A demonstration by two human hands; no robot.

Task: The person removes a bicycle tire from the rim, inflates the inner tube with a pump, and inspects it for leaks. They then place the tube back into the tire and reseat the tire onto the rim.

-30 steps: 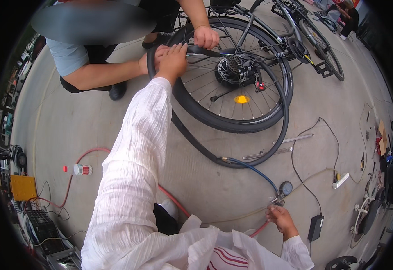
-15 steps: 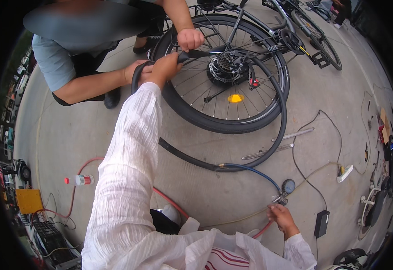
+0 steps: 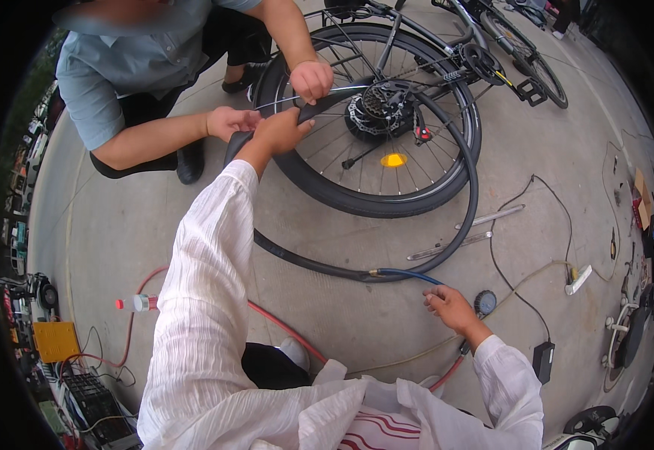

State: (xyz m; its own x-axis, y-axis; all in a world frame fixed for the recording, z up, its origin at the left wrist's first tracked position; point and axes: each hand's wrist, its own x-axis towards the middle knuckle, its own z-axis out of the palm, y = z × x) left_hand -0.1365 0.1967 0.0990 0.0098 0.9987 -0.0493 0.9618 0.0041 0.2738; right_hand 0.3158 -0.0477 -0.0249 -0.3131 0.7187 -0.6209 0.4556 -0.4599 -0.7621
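Your left hand [image 3: 278, 133] grips the black rubber inner tube [image 3: 304, 262] over the left edge of the black-tyred spoked wheel [image 3: 372, 206], seemingly steadying it; below the wheel, your half-curled right hand [image 3: 450, 309] looks empty beside the thin blue hose [image 3: 409, 274].

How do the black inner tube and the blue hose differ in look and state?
The inner tube is black and thick; the blue hose is thinner.
The inner tube makes a wide loop, partly across the wheel; the blue hose shows only a short stretch, running behind the right hand.
Both meet at a brass-coloured fitting.
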